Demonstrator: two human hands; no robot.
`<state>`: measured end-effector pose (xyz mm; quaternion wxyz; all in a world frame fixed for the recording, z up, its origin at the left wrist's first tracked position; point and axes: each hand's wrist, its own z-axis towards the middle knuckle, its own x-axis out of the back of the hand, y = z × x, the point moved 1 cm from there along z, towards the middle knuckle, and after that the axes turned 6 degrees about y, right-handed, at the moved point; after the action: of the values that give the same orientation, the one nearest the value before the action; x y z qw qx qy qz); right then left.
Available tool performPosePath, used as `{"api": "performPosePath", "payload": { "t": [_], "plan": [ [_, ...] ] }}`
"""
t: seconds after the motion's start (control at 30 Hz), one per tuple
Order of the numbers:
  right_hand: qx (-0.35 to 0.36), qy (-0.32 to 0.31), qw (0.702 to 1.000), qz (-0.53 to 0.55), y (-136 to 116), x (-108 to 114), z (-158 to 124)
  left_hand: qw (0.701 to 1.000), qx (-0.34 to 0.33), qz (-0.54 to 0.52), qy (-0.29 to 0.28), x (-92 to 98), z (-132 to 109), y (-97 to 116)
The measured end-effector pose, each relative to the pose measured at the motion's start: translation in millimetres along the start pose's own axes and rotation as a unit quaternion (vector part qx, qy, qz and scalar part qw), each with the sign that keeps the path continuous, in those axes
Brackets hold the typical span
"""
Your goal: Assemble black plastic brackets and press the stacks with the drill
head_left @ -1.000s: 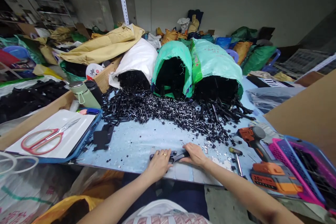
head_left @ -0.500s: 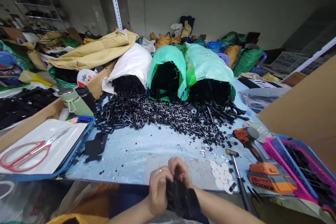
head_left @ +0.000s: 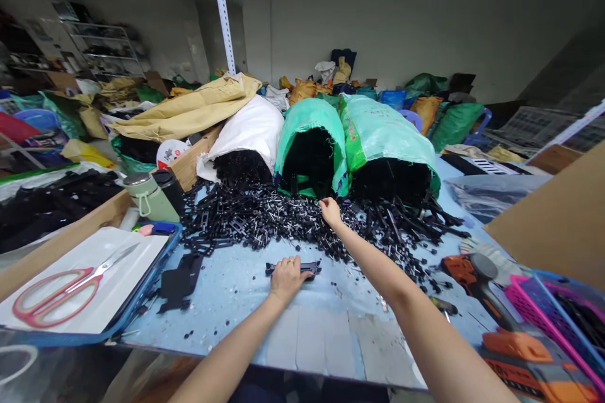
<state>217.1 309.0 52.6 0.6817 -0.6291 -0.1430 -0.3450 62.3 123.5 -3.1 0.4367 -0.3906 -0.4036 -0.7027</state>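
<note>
Left hand [head_left: 286,278] is gripping the black bar [head_left: 311,268], running left-right; right hand [head_left: 330,210] is hanging up-frame by the pile [head_left: 278,217], can't tell if pinching

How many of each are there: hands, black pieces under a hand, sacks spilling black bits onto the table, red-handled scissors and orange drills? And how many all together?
Hands: 2 (left hand, right hand)
Black piece under a hand: 1
Spilling sacks: 3 (white sack, middle green sack, right green sack)
Red-handled scissors: 1
Orange drill: 1
Total: 8
</note>
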Motion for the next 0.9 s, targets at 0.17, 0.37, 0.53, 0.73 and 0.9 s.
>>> {"api": "performPosePath", "payload": {
  "t": [0.17, 0.37, 0.53, 0.73, 0.9],
  "plan": [
    [-0.123, 0.0, 0.989, -0.079, -1.7, -22.7, 56.1, 0.993, 0.069, 0.001, 0.092, 15.9, 20.0, -23.2],
    [-0.132, 0.007, 0.987, -0.087, 4.3, -33.5, 59.2, 0.937, 0.332, 0.05, 0.091, 46.5, 43.2, -110.4],
    [-0.041, 0.067, 0.996, -0.045, 5.6, 6.8, 27.3, 0.876, 0.48, 0.025, 0.045, 43.7, 68.9, -159.4],
    [0.307, 0.061, 0.95, 0.006, -20.8, 100.6, -58.0, 0.86, 0.508, -0.008, 0.04, 38.2, 67.6, -168.1],
    [0.409, -0.189, 0.88, -0.147, -9.7, 95.2, -179.0, 0.867, 0.495, -0.007, 0.051, 56.8, 65.9, -159.4]
  ]
}}
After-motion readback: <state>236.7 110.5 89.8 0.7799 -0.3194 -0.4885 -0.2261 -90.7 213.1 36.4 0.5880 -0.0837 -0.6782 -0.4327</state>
